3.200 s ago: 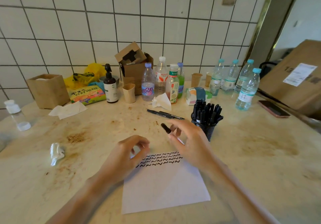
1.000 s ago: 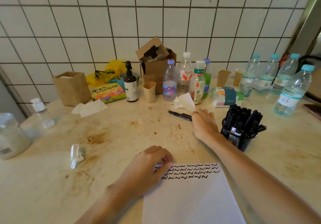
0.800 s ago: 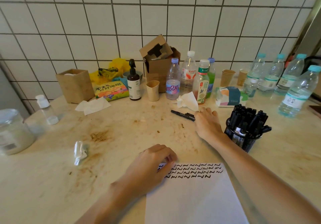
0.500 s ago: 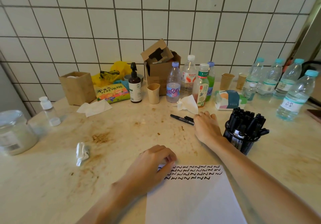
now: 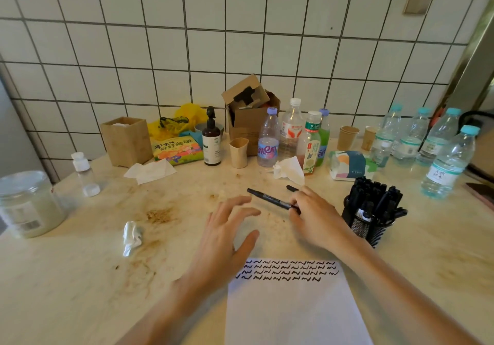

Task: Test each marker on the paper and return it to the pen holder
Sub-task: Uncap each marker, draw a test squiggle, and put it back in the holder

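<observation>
A white sheet of paper [image 5: 294, 310] lies at the near edge, with rows of black squiggles along its top. My right hand [image 5: 315, 216] pinches one end of a black marker [image 5: 267, 198], which points left just above the table. A second black marker [image 5: 292, 188] lies behind it, mostly hidden by my fingers. My left hand [image 5: 224, 237] hovers with spread fingers left of the paper's top, its fingertips close to the held marker's free end. The black mesh pen holder [image 5: 371, 227], full of black markers, stands to the right of my right hand.
Bottles [image 5: 267, 138], a cardboard box [image 5: 251, 114], paper cups [image 5: 238, 152] and a tissue pack [image 5: 350, 165] line the wall side. More water bottles [image 5: 446, 162] stand at the right. A crumpled tissue [image 5: 131, 237] and a jar [image 5: 26, 205] sit at the left.
My right hand has lifted one marker from the table and drawn it toward me. My left hand left the paper's corner, opened, and rose toward the marker.
</observation>
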